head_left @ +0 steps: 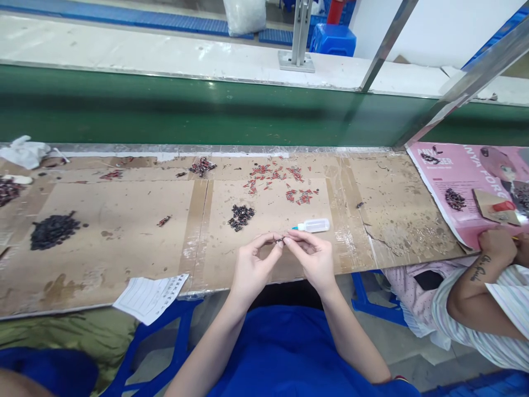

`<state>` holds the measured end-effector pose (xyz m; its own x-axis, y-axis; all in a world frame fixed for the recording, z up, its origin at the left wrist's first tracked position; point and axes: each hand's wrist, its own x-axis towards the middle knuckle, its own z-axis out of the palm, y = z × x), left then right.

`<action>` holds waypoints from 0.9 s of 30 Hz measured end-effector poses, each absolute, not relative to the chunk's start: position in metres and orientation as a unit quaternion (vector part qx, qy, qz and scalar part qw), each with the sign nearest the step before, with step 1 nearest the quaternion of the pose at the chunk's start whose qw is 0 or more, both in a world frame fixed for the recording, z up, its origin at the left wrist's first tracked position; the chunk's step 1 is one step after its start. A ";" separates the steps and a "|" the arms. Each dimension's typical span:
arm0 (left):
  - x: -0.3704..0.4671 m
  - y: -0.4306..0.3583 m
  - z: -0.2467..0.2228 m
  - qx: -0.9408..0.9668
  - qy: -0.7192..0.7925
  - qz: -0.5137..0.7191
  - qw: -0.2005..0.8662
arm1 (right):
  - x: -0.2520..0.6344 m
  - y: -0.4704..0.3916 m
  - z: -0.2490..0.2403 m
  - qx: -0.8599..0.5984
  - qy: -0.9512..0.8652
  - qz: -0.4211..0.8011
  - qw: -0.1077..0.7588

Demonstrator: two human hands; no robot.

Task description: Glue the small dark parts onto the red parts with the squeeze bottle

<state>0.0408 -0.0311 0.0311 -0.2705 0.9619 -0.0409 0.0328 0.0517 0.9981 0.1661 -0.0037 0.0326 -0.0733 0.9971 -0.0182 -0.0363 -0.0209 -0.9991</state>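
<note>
You wear a plain, saturated blue top (285,347), its cloth smooth across the front with soft, darker folds and a rounded lower outline. The sleeves are short, leaving your forearms (356,336) bare from wrist to elbow; at the right sleeve (382,389) a thin strip of trim (400,378) shows—reddish with a touch of yellow, too small to read further. Your left hand (257,267) and right hand (313,259) are bare too, with slim fingers and narrow wrists. Below the top's outline sits black cloth (285,296) at your lap—its cut is hidden.
</note>
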 end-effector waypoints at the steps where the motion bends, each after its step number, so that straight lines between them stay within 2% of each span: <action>1: 0.042 -0.031 0.031 0.430 0.579 0.541 0.433 | 0.167 -0.004 0.033 -0.480 -0.499 0.534 0.485; 4: 0.043 -0.028 0.030 0.454 0.558 0.523 0.458 | 0.172 -0.004 0.034 -0.479 -0.520 0.508 0.492; 7: 0.030 -0.023 0.031 0.505 0.553 0.478 0.458 | 0.189 0.005 0.035 -0.495 -0.558 0.430 0.508; 12: -0.015 -0.018 0.032 0.527 0.671 0.444 0.273 | 0.242 0.035 0.028 -0.618 -0.497 0.215 0.570; 16: -0.029 -0.022 0.022 0.582 0.697 0.349 0.230 | 0.265 0.048 0.017 -0.641 -0.586 0.094 0.487; 20: -0.016 -0.025 0.012 0.623 0.707 0.253 0.218 | 0.256 0.045 0.005 -0.576 -0.736 0.140 0.326; 22: -0.010 -0.025 0.008 0.636 0.711 0.212 0.213 | 0.248 0.044 0.000 -0.556 -0.767 0.166 0.273; 24: -0.007 -0.025 0.004 0.646 0.707 0.200 0.210 | 0.243 0.044 -0.002 -0.552 -0.771 0.182 0.261; 27: -0.006 -0.024 -0.003 0.660 0.679 0.247 0.208 | 0.240 0.045 0.000 -0.553 -0.747 0.220 0.298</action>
<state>-0.0065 -0.0239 -0.0032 -0.0428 0.9981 0.0432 0.7925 0.0075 0.6098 0.2405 0.0446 0.0000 -0.2118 0.9562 0.2020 0.6946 0.2927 -0.6571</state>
